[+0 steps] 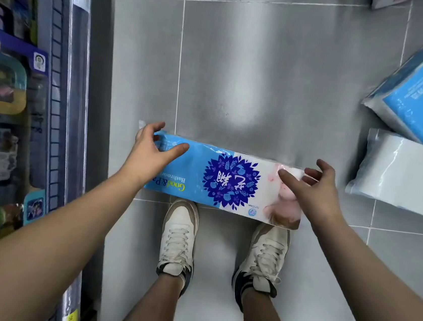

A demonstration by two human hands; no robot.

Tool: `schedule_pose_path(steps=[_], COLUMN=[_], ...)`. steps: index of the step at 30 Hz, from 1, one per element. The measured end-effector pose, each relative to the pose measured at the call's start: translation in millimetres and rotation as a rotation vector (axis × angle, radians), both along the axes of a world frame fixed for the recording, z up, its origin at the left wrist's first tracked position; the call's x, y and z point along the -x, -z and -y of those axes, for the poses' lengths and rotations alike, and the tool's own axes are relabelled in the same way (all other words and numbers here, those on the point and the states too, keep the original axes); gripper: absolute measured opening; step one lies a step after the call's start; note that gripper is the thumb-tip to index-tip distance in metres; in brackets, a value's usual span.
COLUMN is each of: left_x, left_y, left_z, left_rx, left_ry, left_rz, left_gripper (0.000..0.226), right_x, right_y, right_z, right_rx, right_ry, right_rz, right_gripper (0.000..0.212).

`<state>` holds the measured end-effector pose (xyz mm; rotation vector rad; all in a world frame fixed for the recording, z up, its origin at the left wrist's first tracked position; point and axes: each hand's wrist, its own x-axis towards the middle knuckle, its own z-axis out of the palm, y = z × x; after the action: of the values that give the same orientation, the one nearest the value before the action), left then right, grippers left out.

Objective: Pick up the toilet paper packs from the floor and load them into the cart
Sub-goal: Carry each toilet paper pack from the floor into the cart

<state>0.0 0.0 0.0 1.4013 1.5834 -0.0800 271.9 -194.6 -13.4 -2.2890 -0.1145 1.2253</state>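
A long toilet paper pack (229,181), blue and white with a dark blue flower emblem, lies crosswise just ahead of my shoes and covers their toes. My left hand (153,153) clasps its left end, thumb on top and fingers over the far edge. My right hand (310,187) is at the right end with fingers spread, thumb over the top, not closed on it. I cannot tell whether the pack rests on the floor or is slightly raised. No cart is in view.
Two more packs lie on the grey tile floor at the right: a blue one (421,89) and a plain white one (404,171). A store shelf (55,89) with goods runs along the left. My shoes (178,235) stand below the pack.
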Motion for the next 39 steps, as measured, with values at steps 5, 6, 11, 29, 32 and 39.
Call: schedule_pose_path(steps=[5, 6, 11, 29, 32, 39], left_x=[13, 16, 21, 27, 27, 34], left_y=[22, 26, 41, 74, 75, 70], left_z=[-7, -8, -15, -26, -28, -30], left_rx=[-0.034, -0.032, 0.021, 0.155, 0.150, 0.110], left_ry=[0.059, 0.066, 0.040, -0.237, -0.242, -0.275], left_rz=[-0.110, -0.135, -0.188, -0.237, -0.259, -0.248], left_gripper=[0.086, 0.089, 0.106, 0.099, 0.102, 0.119], right_x=[-1, -1, -7, -16, -14, -8], right_y=[19, 22, 35, 65, 63, 56], right_z=[6, 6, 7, 15, 13, 1], right_rx=[0.064, 0.078, 0.130, 0.187, 0.193, 0.141], right_ry=[-0.047, -0.060, -0.074, -0.015, -0.005, 0.056], right_rz=[0.066, 0.089, 0.076, -0.058, -0.031, 0.031], right_gripper=[0.094, 0.095, 0.100, 0.091, 0.076, 0.069])
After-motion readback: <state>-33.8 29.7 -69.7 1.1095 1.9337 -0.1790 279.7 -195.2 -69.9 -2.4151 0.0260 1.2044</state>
